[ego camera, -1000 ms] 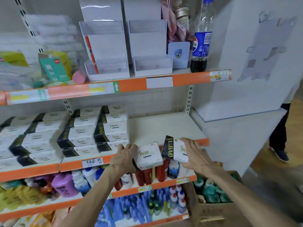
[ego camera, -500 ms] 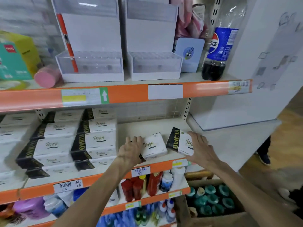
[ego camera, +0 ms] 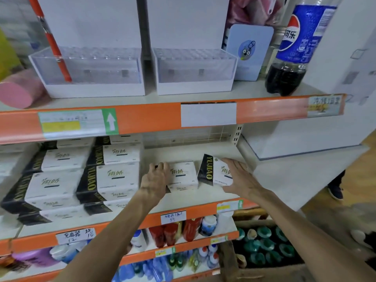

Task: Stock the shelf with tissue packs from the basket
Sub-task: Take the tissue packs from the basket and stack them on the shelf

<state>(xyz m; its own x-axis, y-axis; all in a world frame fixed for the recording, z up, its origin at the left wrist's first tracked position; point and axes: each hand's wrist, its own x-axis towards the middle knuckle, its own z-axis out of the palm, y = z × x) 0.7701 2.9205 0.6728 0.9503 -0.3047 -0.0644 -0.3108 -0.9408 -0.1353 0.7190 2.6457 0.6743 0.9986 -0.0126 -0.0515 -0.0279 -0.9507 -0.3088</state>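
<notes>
Nearest the camera, both forearms reached up and forward over the orange front lip of the shelf point(ego camera: 195, 215), which serves here as the landmark. Just beyond that lip the left hand point(ego camera: 155, 181) was closed around the left end of a tissue pack point(ego camera: 183, 177), fingers curled over its top edge, the pack lying flat or very nearly flat on the shelf board. To the right of it, the right hand point(ego camera: 239, 177) held a second tissue pack point(ego camera: 215, 171) from its right side, thumb underneath and fingers over the top; this pack was tilted, its black end turned toward the first pack and close to it, though whether the two touched could not be told.

Each pack's long axis ran roughly along the lip, left to right, so each lay inward of its own hand, toward the middle. The left hand's pack was the nearer to the stacked tissue packs point(ego camera: 114, 176) standing further left along the lip, with a narrow gap between.

Behind the two held packs, the pale board ran bare to the back wall and rightward to the upright post point(ego camera: 237, 133). That room looked ample for both, judged from here. The basket was not clearly in view.
</notes>
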